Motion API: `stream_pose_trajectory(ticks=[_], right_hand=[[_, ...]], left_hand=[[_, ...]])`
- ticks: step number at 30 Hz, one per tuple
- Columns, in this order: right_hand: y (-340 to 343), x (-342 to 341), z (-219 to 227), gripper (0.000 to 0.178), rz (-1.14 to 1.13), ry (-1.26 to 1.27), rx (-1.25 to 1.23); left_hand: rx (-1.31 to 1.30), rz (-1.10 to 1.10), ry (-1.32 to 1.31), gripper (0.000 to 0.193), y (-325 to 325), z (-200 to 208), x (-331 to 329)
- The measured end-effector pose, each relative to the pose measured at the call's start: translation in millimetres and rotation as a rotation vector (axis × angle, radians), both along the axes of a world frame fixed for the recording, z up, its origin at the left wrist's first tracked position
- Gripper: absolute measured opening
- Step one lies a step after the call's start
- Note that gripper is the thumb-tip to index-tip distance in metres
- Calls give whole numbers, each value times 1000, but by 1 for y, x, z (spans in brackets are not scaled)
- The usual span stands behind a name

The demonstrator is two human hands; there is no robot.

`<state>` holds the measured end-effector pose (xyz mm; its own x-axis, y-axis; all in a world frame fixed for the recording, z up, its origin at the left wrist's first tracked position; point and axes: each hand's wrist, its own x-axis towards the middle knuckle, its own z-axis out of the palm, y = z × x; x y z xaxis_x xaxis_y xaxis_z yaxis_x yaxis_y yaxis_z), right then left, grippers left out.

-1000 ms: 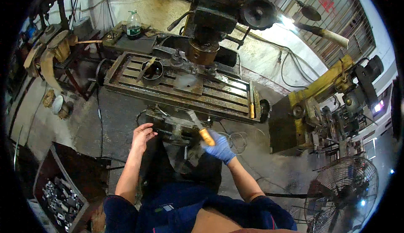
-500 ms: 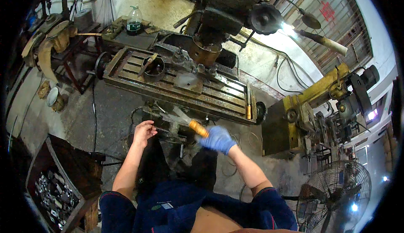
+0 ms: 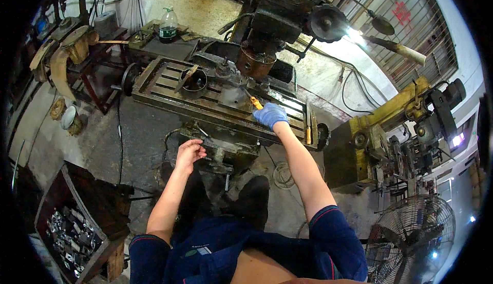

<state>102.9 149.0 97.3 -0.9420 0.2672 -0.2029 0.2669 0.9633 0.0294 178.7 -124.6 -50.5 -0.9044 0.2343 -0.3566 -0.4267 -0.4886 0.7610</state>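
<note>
1. The machine (image 3: 287, 19) runs past our view's upper edge.
2. Its slotted tabletop (image 3: 205, 112) leaves us room between pot (image 3: 194, 93) and tool (image 3: 255, 102).
3. The fan (image 3: 411, 232) is cut off at lower right.
4. The pot stands inside the rim; its contents are dark.
5. Our gloved right hand (image 3: 270, 115) grips the tool's orange handle.
6. Our left hand (image 3: 190, 154), before the front edge, is half curled; we cannot tell whether it holds anything.
7. The tool is over mid-tabletop, its blade hard to make out.
</note>
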Motion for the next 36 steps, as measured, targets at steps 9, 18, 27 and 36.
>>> stream_pose_trajectory(ticks=[9,18,27,36], right_hand=[[39,67,-24,53,-14,40,-150],[6,167,-33,56,472,-195,-392],[-13,176,-16,34,470,-52,-924],[-37,178,-30,29,563,-262,-1079]], left_hand=[[39,-32,-26,19,6,-10,2],[57,-60,-4,19,45,21,-7],[-39,34,238,19,-23,108,35],[-934,663,336,22,-259,224,189]])
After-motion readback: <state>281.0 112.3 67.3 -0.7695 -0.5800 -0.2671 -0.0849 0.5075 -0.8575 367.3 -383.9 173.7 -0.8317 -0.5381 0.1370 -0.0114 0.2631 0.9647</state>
